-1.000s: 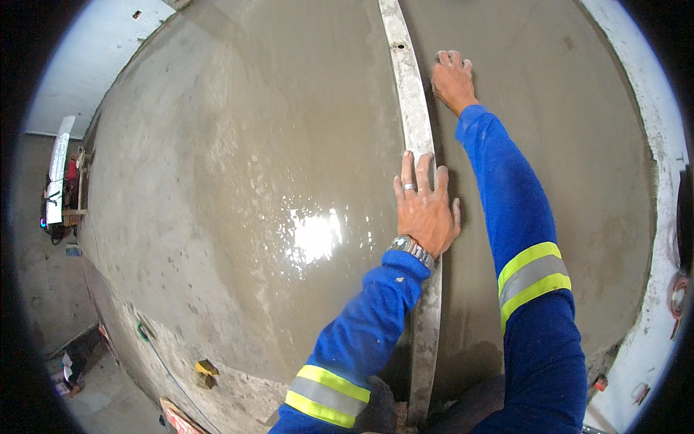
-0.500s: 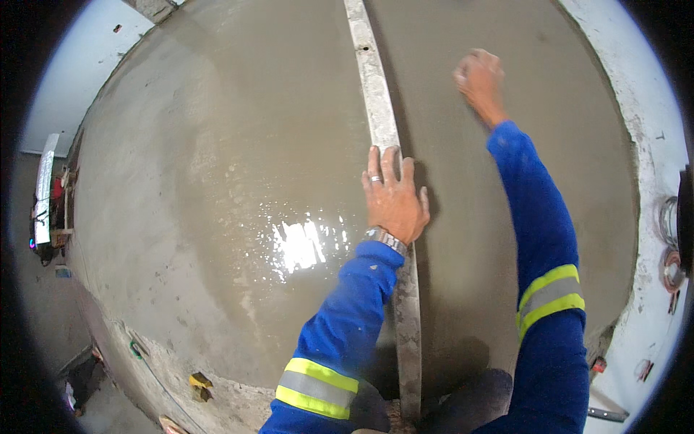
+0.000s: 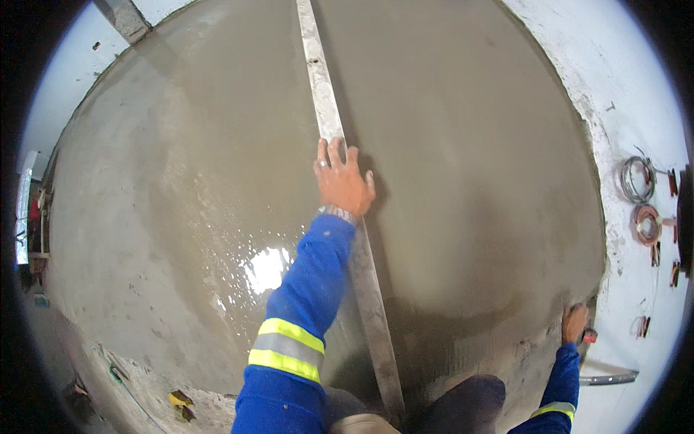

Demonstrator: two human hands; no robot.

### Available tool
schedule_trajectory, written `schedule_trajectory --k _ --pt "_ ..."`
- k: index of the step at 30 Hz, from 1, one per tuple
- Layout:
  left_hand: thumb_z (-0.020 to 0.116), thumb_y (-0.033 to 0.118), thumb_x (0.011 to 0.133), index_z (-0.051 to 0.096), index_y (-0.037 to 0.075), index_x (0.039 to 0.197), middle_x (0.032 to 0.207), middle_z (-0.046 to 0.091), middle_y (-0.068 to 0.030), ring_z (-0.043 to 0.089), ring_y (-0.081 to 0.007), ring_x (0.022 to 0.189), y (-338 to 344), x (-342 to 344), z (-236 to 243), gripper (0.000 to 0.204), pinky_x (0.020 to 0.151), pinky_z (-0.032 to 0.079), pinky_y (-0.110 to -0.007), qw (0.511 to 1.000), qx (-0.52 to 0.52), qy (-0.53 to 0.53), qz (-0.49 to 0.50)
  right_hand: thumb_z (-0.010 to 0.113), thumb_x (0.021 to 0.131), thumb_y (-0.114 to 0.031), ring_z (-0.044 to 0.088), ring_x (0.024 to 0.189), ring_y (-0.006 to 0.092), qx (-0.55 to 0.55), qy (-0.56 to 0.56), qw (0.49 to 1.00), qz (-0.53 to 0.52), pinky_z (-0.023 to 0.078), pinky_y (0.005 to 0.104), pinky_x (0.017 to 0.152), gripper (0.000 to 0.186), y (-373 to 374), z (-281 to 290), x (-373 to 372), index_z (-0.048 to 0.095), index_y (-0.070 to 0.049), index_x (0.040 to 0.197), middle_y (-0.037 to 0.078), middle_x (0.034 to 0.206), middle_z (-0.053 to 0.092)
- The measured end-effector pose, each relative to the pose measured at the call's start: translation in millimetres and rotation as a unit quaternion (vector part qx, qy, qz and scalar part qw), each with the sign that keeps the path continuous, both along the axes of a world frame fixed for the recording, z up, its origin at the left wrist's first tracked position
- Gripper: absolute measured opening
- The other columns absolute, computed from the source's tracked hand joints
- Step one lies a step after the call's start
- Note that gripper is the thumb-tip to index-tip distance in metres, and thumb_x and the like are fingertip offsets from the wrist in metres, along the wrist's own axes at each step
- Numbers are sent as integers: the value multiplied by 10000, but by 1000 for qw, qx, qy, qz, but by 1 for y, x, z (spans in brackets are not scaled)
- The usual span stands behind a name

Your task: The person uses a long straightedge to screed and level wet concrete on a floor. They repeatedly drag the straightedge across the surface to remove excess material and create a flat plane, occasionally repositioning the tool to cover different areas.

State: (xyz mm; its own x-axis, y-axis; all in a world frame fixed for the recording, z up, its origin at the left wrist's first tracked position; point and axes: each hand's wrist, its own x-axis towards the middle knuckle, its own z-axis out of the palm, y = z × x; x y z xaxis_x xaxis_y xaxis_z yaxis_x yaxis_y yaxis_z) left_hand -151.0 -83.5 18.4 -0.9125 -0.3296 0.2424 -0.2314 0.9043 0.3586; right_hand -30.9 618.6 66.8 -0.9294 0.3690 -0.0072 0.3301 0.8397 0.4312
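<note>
A long, pale, mortar-spattered straightedge (image 3: 324,94) lies lengthwise across a wide surface of wet grey mortar (image 3: 448,181). My left hand (image 3: 344,181) rests on this bar, fingers spread across it and thumb sticking out to the right; a ring and a metal watch show on that arm. Far to the lower right, my right hand (image 3: 575,322) is at the mortar's rough edge with its fingers curled. What it holds, if anything, is hidden. Right beside it is a small red object (image 3: 590,335), too small to name.
On the white wall (image 3: 600,116) at right hang cable coils (image 3: 637,179). A curved dark metal strip (image 3: 609,377) is below my right hand. Lower left, a yellow object (image 3: 181,398) lies near a thin hose or cord (image 3: 137,405). My knee (image 3: 470,398) is close to the bar's near end.
My right hand has swung from above the mortar, upper right, down to its lower right edge. My left hand stays on the straightedge. The whole view has shifted to the right.
</note>
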Motion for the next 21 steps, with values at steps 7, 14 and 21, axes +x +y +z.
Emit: schedule_trajectory --k 7,14,21 --pt "732 408 797 584 107 1251 1456 368 -209 267 -436 1406 -7 3 -12 565 1131 285 -548 999 34 32 -6 744 763 -306 583 1107 385 -183 -177 965 58 439 461 990 390 -105 11 71 703 -30 1035 191 1144 657" --pt "653 554 835 629 122 1186 1404 482 -145 379 -350 1377 17 65 -3 558 1128 220 -619 990 66 70 -106 760 800 -462 404 1296 476 -530 -201 747 346 360 495 1080 967 -390 33 154 263 21 1475 335 1419 359" --pt "627 516 862 769 88 829 985 711 -102 492 -290 1274 38 131 -6 451 1162 212 -540 969 53 30 -239 784 722 -166 346 1333 484 -518 -170 790 282 331 476 1106 1091 -457 2 214 76 19 1531 329 1456 304"
